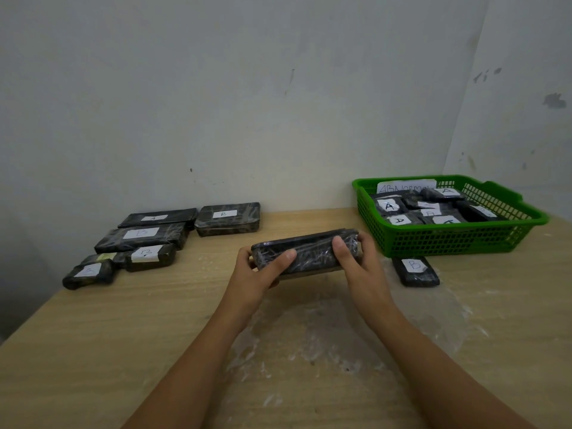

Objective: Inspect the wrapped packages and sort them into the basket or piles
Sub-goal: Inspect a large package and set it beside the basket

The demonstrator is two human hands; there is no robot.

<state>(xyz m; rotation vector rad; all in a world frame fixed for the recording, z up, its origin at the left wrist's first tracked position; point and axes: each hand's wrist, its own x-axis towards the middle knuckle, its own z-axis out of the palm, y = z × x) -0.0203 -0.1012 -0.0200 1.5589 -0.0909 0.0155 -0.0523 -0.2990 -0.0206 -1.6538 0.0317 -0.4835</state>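
both hands hold one wrapped package (305,252) above the middle of the tabletop (123,329), tilted so its long side faces the camera. the left hand (260,272) grips the left end, thumb laid across the near face, its other fingers hidden behind the package. the right hand (356,258) grips the right end, thumb on the near face, the rest of its fingers curled round the far side and mostly out of sight. no label shows on the held package; the face that might carry one is turned away.

at the right stands a green basket (448,243) holding several black packages with white labels. some read "a", others are partly covered or too blurred to read. a paper sign (405,186) at the basket's back wall reads roughly "abnormal", its end cut off by a package. just in front of the basket lies a single package marked "b" (415,271).

at the left, near the wall, lies a pile (145,239) of packages: labels "a" and "b" can be read on the back ones, the front ones are faint, and one small one is half hidden between its neighbours. a crumpled clear film (325,335) covers the tabletop under the forearms; its edges are hard to trace.
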